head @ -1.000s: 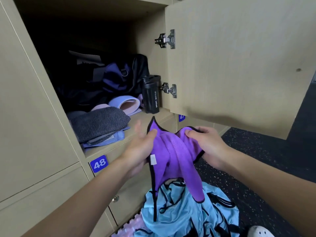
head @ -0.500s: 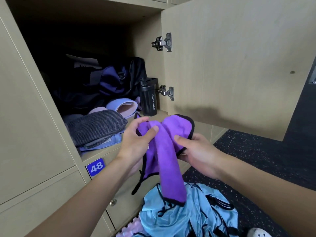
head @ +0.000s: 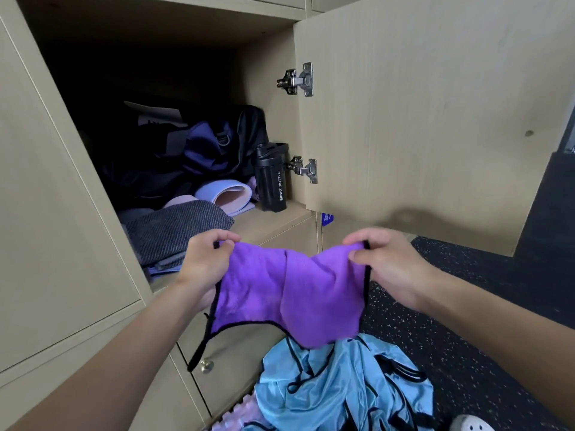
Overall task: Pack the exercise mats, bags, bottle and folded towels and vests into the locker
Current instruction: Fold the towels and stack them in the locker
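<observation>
My left hand (head: 205, 262): pinches the purple vest (head: 289, 293) at one top corner.
My right hand (head: 389, 265): pinches the other top corner.
Vest: spread between them, before the open locker (head: 273, 222) (black strap dangling).
Locker: bags (head: 205, 147), rolled mat (head: 224, 194), grey towel (head: 174, 231), upright bottle (head: 271, 178).
Floor (head: 451, 306): blue vests (head: 342, 387), heaped.

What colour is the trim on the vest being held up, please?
Black, edging the purple vest; head view.

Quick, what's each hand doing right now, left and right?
Left hand: closed, pinching the left top corner of the purple vest.
Right hand: closed, pinching the vest's right top corner.
</observation>
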Demonstrator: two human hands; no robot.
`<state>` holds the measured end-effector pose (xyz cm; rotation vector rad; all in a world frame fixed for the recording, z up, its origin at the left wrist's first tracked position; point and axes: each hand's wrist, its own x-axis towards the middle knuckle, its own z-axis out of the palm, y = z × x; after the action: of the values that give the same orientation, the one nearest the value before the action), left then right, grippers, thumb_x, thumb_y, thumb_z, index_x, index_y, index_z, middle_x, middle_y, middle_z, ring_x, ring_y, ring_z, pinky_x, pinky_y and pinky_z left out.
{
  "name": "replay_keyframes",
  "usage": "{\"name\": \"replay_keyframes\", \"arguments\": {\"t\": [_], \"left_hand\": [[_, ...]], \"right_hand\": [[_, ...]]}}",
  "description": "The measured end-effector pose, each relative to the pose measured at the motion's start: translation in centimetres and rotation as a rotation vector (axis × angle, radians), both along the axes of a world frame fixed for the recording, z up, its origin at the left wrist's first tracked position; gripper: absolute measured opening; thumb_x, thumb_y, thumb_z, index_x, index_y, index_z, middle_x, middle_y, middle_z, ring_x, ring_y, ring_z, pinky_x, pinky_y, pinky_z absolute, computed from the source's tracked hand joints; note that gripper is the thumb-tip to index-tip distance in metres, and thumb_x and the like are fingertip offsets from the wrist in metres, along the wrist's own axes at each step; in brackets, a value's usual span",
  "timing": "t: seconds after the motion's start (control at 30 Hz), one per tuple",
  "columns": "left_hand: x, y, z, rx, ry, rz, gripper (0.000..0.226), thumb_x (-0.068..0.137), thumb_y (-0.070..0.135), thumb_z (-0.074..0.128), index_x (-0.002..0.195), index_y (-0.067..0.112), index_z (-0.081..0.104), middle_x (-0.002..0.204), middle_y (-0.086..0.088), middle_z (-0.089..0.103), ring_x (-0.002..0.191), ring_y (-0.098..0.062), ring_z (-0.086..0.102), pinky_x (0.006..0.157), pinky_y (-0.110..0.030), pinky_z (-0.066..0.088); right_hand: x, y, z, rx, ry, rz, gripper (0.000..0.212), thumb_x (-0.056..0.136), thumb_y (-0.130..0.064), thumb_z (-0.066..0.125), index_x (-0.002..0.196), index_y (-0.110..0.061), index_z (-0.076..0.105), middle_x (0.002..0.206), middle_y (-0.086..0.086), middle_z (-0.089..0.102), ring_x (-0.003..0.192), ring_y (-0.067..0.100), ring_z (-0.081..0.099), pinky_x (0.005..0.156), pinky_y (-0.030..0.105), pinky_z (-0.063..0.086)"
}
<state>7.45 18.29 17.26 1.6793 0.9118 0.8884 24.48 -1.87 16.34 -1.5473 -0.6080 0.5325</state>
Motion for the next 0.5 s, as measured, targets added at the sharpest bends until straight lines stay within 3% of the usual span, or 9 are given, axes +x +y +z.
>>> {"name": "replay_keyframes", "arguments": {"t": [0.1,0.2,0.3,0.4,0.5], "left_hand": [[-0.7,-0.3,1.1,-0.143,-0.016,-0.135,0.015,0.094,-0.002,0.059,0.096,0.009,0.07,0.089,-0.013,0.067,0.065,-0.015,0.061,0.061,-0.027,0.056],[-1.7,-0.1,1.6,-0.2,0.065,-0.315,0.038,0.084,-0.015,0.065,0.112,0.01,0.065,0.099,-0.02,0.069,0.079,-0.023,0.068,0.072,-0.027,0.06],[-2.2,0.4,1.6,-0.117,0.145,-0.304,0.047,0.082,-0.02,0.064,0.118,0.01,0.063,0.105,-0.02,0.07,0.089,-0.025,0.069,0.074,-0.027,0.06],[-2.7,0.9,1.7,0.049,0.214,-0.252,0.032,0.085,-0.014,0.064,0.107,0.009,0.07,0.098,-0.016,0.073,0.085,-0.023,0.071,0.075,-0.033,0.06],[-3.1,1.1,1.9,0.272,0.329,-0.253,0.008,0.09,0.004,0.068,0.091,0.009,0.074,0.088,-0.01,0.074,0.079,-0.022,0.07,0.072,-0.035,0.058]], "right_hand": [[1.7,0.1,-0.2,0.002,-0.041,-0.216,0.033,0.088,0.014,0.051,0.077,-0.013,0.067,0.078,0.005,0.059,0.076,0.022,0.052,0.071,0.034,0.045],[3.0,0.0,-0.7,-0.033,-0.045,-0.165,0.016,0.086,0.006,0.064,0.091,-0.008,0.07,0.1,0.011,0.066,0.092,0.024,0.059,0.083,0.035,0.048],[3.7,-0.4,-0.5,-0.081,-0.052,0.076,0.045,0.07,-0.006,0.083,0.111,-0.004,0.064,0.106,0.009,0.066,0.097,0.024,0.064,0.088,0.037,0.052],[4.0,-1.0,0.0,-0.279,-0.321,0.157,0.043,0.063,-0.009,0.081,0.101,-0.009,0.061,0.098,0.011,0.065,0.089,0.021,0.061,0.081,0.04,0.052],[4.3,-1.6,0.1,-0.403,-0.629,0.155,0.022,0.078,-0.006,0.072,0.099,-0.009,0.065,0.099,0.013,0.067,0.084,0.019,0.06,0.082,0.035,0.049]]}}
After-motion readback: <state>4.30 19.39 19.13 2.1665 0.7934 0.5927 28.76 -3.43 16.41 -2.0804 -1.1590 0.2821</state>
